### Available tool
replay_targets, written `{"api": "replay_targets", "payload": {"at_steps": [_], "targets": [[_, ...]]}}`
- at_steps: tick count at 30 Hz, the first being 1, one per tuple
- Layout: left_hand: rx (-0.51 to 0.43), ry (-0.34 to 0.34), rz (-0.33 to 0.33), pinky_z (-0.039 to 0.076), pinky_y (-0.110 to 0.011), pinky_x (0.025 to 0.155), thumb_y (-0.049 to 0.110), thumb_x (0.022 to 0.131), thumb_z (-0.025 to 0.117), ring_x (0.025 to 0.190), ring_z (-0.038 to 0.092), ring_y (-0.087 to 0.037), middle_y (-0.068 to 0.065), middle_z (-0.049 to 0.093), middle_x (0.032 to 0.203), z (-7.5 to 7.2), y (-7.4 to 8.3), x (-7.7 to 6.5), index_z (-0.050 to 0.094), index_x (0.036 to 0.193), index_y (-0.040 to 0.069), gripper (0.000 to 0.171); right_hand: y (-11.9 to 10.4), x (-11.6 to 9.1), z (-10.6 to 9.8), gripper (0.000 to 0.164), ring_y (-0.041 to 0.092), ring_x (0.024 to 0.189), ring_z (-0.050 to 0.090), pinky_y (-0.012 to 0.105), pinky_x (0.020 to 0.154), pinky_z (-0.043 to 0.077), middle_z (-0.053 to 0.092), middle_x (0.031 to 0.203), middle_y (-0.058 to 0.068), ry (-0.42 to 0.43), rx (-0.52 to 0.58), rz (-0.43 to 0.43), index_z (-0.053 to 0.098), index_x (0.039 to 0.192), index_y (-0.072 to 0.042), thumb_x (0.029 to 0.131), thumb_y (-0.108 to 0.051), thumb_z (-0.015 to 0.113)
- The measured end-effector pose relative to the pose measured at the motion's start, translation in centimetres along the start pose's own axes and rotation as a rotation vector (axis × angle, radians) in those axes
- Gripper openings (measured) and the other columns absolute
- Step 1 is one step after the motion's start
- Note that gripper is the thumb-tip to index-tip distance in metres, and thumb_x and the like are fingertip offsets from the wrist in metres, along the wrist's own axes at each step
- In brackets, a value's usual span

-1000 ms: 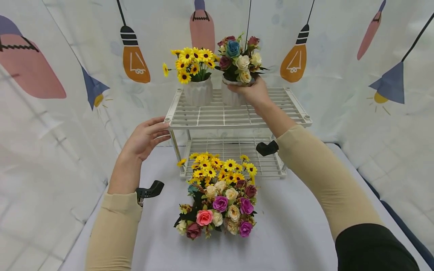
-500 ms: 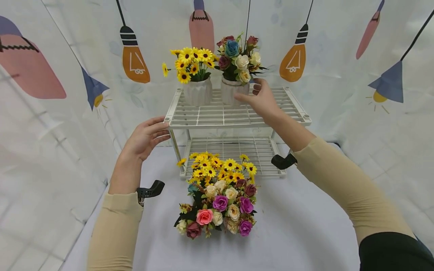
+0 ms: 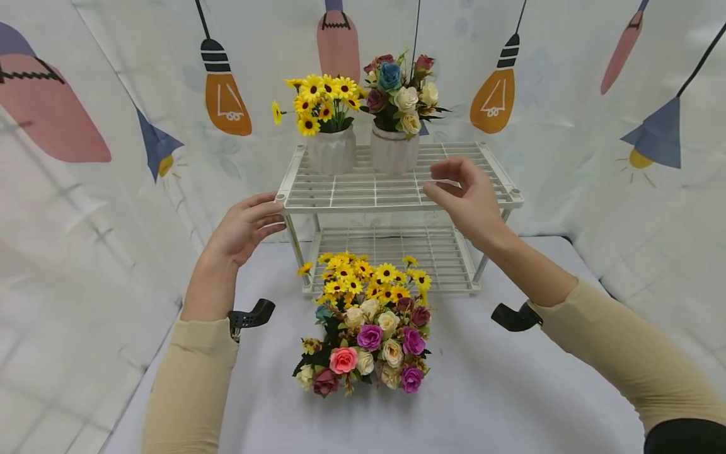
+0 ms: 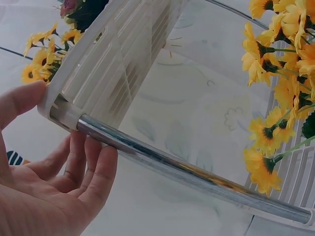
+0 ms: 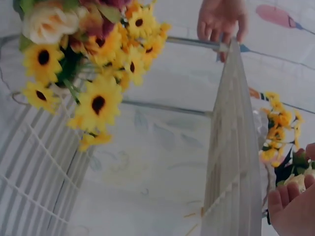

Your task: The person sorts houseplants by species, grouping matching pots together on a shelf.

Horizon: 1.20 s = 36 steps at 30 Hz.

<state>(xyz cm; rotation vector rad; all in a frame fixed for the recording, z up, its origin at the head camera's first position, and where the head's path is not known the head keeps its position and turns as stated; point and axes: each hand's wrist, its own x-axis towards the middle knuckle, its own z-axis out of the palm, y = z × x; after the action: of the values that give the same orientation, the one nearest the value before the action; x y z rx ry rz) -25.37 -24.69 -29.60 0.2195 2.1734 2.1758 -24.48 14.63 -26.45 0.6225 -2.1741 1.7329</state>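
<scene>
A white two-tier wire shelf rack stands on the table. My left hand holds its near left top corner, the thumb at the rim and the fingers against the metal post. On the top tier, a pale pot of yellow daisy-like flowers sits to the left of another pale pot, which holds mixed roses. My right hand hovers over the right front of the top tier, loosely curled, away from the rose pot and holding nothing.
In front of the rack, more yellow flowers and several roses are massed together on the white tablecloth, their pots hidden beneath. The lower tier lies behind them. A printed cloth backdrop surrounds the table.
My right hand has let go of the rose pot and drawn back toward the front right. The rose pot stays on the top tier. My left hand keeps its place at the corner.
</scene>
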Motion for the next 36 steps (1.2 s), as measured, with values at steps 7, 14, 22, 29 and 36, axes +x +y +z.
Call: {"api": "replay_targets", "payload": {"at_steps": [7, 14, 22, 29, 36], "targets": [[0.000, 0.006, -0.015, 0.044, -0.036, 0.104, 0.024, 0.103, 0.066, 0.110, 0.058, -0.019, -0.003, 0.060, 0.121, 0.1, 0.1, 0.0, 0.034, 0.156, -0.002, 0.066, 0.7, -4.0, -1.5, 0.018, 0.025, 0.101, 0.064, 0.027, 0.091, 0.055, 0.066, 0.108, 0.016, -0.057, 0.132, -0.120, 0.062, 0.116, 0.009, 0.098, 0.006, 0.065], [0.005, 0.005, -0.014, 0.044, -0.034, 0.103, 0.024, 0.104, 0.065, 0.110, 0.057, -0.019, -0.003, 0.060, 0.121, 0.1, 0.2, 0.2, 0.033, 0.156, -0.002, 0.067, 3.2, -8.2, -2.1, 0.013, 0.022, 0.095, 0.067, 0.029, 0.087, 0.057, 0.067, 0.102, 0.016, -0.114, 0.114, -0.065, 0.064, 0.110, 0.009, 0.097, 0.010, 0.064], [-0.012, -0.001, -0.010, 0.046, -0.032, 0.100, 0.022, 0.104, 0.064, 0.109, 0.058, -0.019, -0.003, 0.060, 0.121, 0.4, 0.1, 0.4, 0.035, 0.155, -0.003, 0.064, 6.9, -12.7, -1.6, 0.012, 0.022, 0.100, 0.068, 0.030, 0.090, 0.057, 0.067, 0.107, 0.020, -0.195, 0.079, 0.025, 0.067, 0.110, 0.004, 0.098, 0.005, 0.065], [-0.014, 0.015, -0.008, 0.048, -0.030, 0.097, 0.023, 0.103, 0.066, 0.109, 0.060, -0.018, -0.001, 0.063, 0.119, 0.2, -0.1, 0.3, 0.037, 0.154, -0.002, 0.064, 10.2, -15.8, -0.3, 0.020, 0.020, 0.105, 0.068, 0.033, 0.090, 0.057, 0.066, 0.115, 0.023, -0.339, 0.151, 0.083, 0.066, 0.118, 0.005, 0.098, 0.008, 0.064], [-0.052, 0.004, 0.006, 0.047, -0.029, 0.097, 0.022, 0.105, 0.063, 0.108, 0.058, -0.018, -0.001, 0.062, 0.119, 0.3, -0.5, 0.3, 0.036, 0.153, -0.003, 0.061, 12.1, -17.8, 1.7, 0.044, 0.024, 0.111, 0.065, 0.034, 0.088, 0.058, 0.055, 0.133, 0.023, -0.314, 0.156, 0.246, 0.050, 0.137, 0.006, 0.097, 0.003, 0.067]]}}
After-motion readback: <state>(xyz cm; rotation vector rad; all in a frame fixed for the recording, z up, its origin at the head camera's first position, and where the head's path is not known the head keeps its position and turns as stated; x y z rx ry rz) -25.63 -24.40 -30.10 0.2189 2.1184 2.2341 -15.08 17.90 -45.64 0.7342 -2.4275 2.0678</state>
